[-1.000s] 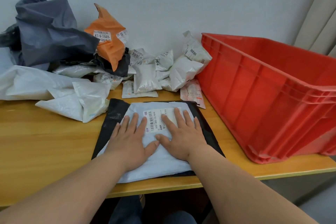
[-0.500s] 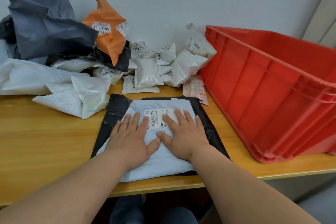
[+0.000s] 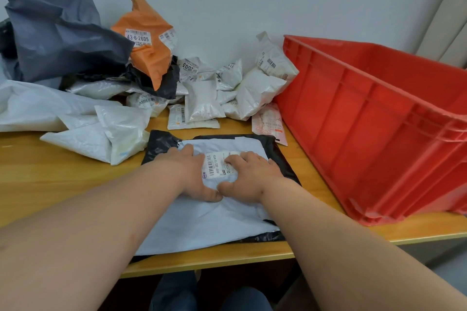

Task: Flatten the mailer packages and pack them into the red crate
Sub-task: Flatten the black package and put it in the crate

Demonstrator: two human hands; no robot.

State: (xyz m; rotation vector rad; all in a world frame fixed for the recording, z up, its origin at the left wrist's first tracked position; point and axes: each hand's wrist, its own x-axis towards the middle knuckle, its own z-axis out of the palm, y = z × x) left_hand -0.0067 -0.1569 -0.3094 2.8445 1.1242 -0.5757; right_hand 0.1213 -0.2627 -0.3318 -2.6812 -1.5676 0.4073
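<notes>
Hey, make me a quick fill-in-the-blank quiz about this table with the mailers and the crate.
1. Both hands, left hand and right hand, press on a white mailer lying on a ____ mailer.
2. The crate is ____ in colour.
3. The label reading 43-6-2605 sits on the ____ mailer.

Missing words: black; red; orange

We read "43-6-2605" on orange mailer [image 3: 149, 53] label; "2003", upside down, on small white mailer [image 3: 190, 67]; "502-602-13 615" on pale mailer [image 3: 202, 219] label.
</notes>
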